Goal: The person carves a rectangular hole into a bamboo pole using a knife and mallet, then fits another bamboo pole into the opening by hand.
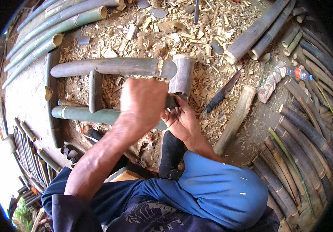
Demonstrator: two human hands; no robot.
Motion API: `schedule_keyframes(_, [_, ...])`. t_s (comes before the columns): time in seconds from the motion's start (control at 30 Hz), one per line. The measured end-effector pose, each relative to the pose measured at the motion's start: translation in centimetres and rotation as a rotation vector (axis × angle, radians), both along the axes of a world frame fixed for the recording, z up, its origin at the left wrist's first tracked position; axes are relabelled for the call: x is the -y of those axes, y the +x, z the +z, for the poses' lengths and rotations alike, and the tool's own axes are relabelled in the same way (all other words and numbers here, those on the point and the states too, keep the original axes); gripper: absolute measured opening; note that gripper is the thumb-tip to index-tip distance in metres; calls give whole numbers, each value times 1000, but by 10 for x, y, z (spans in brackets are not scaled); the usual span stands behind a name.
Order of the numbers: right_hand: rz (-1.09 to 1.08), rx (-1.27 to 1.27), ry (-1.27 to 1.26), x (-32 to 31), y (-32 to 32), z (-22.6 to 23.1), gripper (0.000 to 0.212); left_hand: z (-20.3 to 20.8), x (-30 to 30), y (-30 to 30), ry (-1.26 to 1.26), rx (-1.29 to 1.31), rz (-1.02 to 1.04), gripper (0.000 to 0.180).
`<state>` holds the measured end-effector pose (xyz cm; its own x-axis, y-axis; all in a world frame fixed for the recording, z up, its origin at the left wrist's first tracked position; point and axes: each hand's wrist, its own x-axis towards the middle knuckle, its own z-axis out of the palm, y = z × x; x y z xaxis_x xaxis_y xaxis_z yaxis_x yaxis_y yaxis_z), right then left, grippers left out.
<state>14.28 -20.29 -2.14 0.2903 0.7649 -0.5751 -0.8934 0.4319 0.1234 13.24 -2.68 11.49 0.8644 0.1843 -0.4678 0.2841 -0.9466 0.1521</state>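
Observation:
In front of me lies a bamboo frame: a far grey-brown rail [114, 66], a green near rail [85, 113], a short crosspiece [95, 91] between them, and end posts. My left hand [143, 101] is closed in a fist, slightly blurred, above the near rail; whatever it may grip is hidden. Right beside it, my right hand [182, 120] is turned palm up, thumb and fingers closed on a small dark piece [171, 101]. This piece sits by the near end of the pale right post [182, 73], where the left fist partly covers it.
Wood chips [205, 46] litter the ground. A dark-handled knife [222, 94] lies right of the frame, near a loose bamboo length [234, 120]. A plastic bottle [300, 73] is farther right. Bamboo poles are stacked at the upper left [65, 25] and right [290, 166].

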Motion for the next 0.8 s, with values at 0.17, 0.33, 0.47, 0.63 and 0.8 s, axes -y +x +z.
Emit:
schedule_keyframes(0.17, [99, -106, -185, -8, -4, 11, 29, -1, 27, -5, 46, -45, -219, 13])
schedule_keyframes(0.33, [483, 318, -413, 44, -38, 33, 29, 1, 46, -61, -550, -324, -391, 25])
schedule_keyframes(0.47, [802, 984, -733, 106, -14, 6, 28, -12, 104, -31, -745, 219, -555, 51])
schedule_keyframes(0.63, [1129, 1497, -1199, 104, 48, 17, 32, -77, 138, 36, -673, 181, -441, 81])
schedule_keyframes(0.8, [1571, 1871, -1255, 70, 115, 53, 36, -83, 121, 48, -833, 405, -112, 95])
